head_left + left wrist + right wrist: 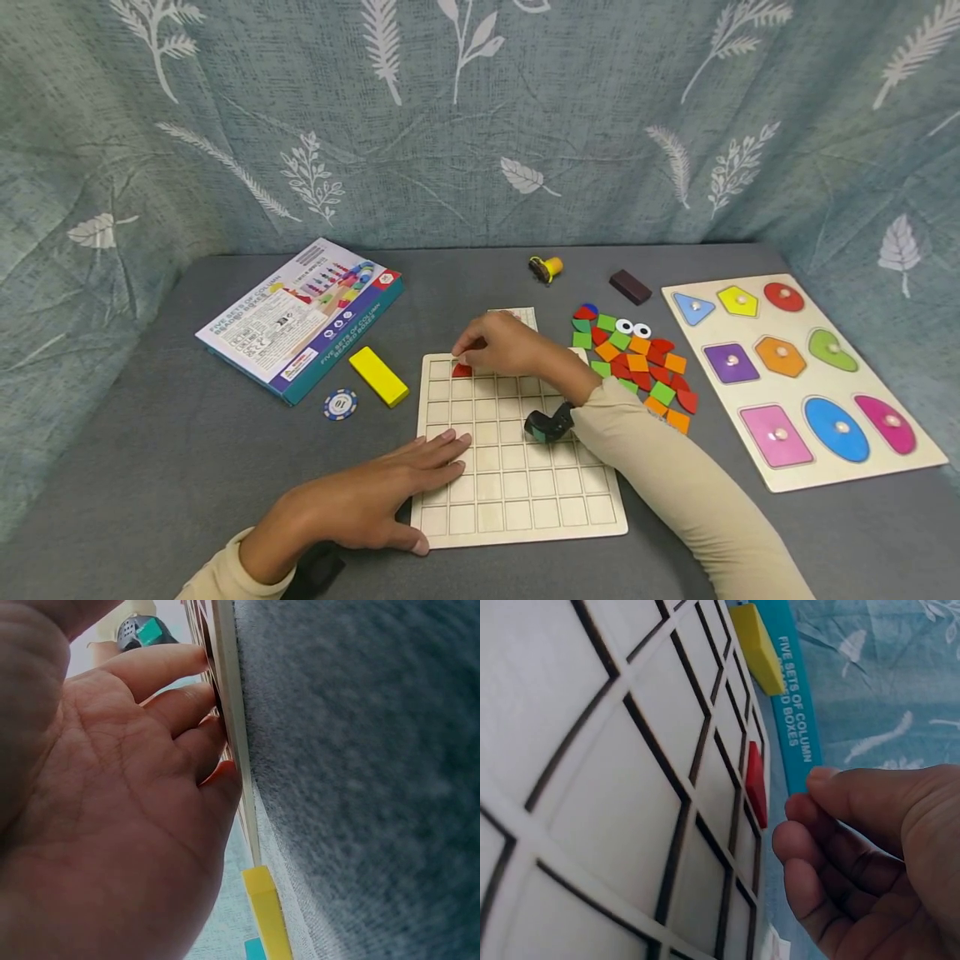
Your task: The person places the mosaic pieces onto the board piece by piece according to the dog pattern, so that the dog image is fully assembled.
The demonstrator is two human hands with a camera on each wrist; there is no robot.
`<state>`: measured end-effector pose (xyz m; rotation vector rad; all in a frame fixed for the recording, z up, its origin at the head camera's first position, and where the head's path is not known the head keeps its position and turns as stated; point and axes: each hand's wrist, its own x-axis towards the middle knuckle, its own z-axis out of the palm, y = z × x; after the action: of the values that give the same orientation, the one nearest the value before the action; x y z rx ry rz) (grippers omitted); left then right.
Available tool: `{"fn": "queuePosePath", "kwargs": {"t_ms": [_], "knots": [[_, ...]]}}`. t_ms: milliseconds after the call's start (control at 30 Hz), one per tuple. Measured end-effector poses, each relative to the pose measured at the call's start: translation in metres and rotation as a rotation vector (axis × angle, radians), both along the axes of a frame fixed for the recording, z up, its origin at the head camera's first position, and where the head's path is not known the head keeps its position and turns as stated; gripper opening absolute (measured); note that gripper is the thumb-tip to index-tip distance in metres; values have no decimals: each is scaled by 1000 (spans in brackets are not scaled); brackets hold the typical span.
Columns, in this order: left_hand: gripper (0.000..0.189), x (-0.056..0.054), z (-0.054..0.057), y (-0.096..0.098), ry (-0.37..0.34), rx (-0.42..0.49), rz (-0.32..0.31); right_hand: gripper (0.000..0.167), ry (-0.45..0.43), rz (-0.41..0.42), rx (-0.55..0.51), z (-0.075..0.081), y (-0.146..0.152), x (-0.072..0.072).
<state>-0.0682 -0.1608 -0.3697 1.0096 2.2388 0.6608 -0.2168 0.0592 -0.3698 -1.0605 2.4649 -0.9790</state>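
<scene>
A pale wooden grid board (517,487) lies in front of me, with a red piece (462,371) in a cell of its far-left part. My right hand (498,343) reaches over the far edge, its fingertips right by that piece. The right wrist view shows the fingers of this right hand (855,847) curled, thumb tip against forefinger, and nothing visible between them; the red piece (756,787) sits apart from them on the board. My left hand (375,492) rests at the board's left edge, fingers extended over the cells, thumb near the front corner.
Right of the board lie loose red, green and orange pieces (637,363) and a knobbed shape puzzle (720,400). A yellow block (378,377), poker chip (341,404) and boxed set (300,317) are left. Behind are a dark block (630,287) and small yellow object (551,267).
</scene>
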Motion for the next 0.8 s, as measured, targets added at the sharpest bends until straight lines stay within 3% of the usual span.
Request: {"fn": "queuePosePath", "kwargs": {"t_ms": [367, 633, 800], "knots": [[84, 0, -1, 1, -11, 1, 20, 14, -18, -46, -72, 8, 25, -2], [84, -1, -2, 1, -10, 5, 29, 18, 27, -101, -66, 15, 47, -4], [85, 0, -3, 0, -18, 13, 28, 20, 6, -141, -51, 22, 60, -4]]}}
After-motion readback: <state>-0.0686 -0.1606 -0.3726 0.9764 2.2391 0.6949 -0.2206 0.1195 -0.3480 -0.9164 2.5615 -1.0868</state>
